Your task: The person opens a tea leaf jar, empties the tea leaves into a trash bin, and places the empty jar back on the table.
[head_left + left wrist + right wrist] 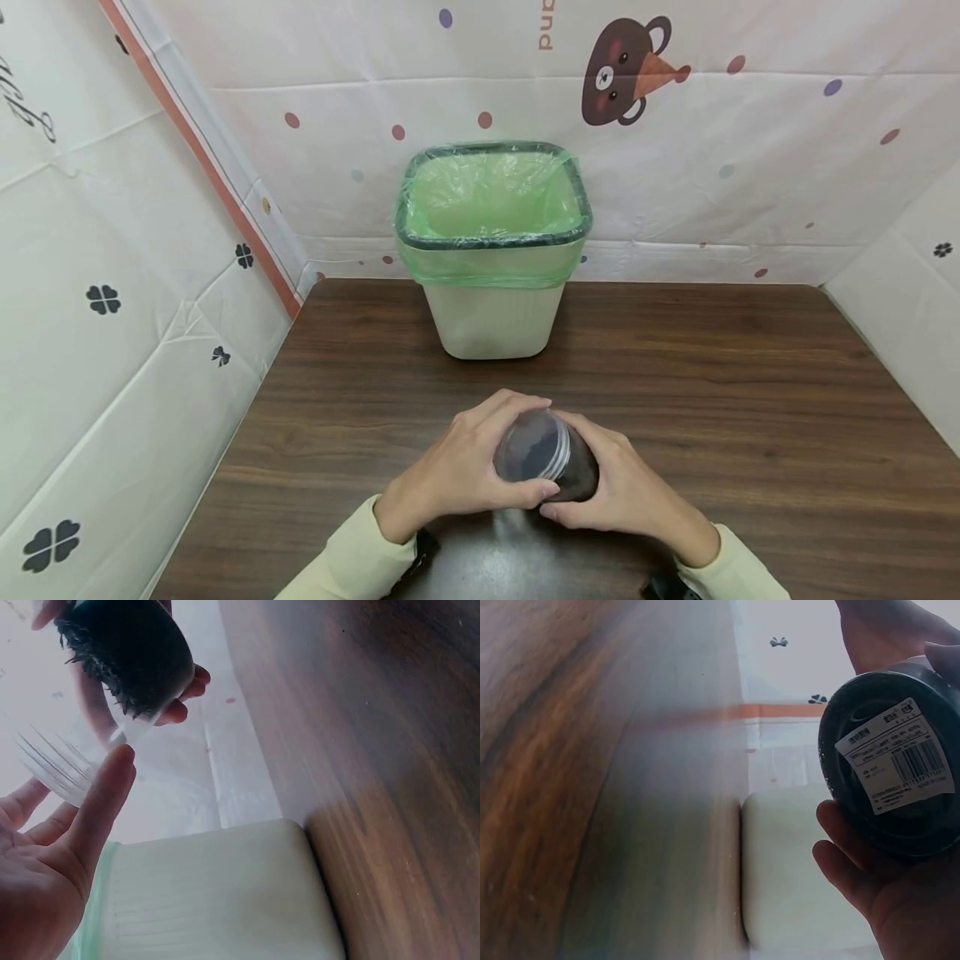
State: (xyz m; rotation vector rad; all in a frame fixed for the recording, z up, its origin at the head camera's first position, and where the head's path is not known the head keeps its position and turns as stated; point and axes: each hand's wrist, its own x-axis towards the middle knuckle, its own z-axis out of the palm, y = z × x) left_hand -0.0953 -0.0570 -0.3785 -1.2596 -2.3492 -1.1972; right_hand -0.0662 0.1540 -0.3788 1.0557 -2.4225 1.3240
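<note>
A clear plastic jar (579, 477) with dark, shredded-looking contents is held tilted above the table, its lidded end toward the left. My left hand (472, 462) grips the transparent lid (528, 446), thumb along the near side and fingers over the far side. The ridged lid end also shows in the left wrist view, where dark strands lie massed deeper in the jar. Around the jar's body curls my right hand (626, 483). A white barcode label (900, 757) is stuck on the jar's base in the right wrist view. Whether the lid is loose, I cannot tell.
Beyond the hands, a pale bin (495, 321) lined with a green plastic bag (487, 271) stands at the back of the brown wood-grain table (712, 383). Printed white sheets (337, 179) hang behind and along both sides.
</note>
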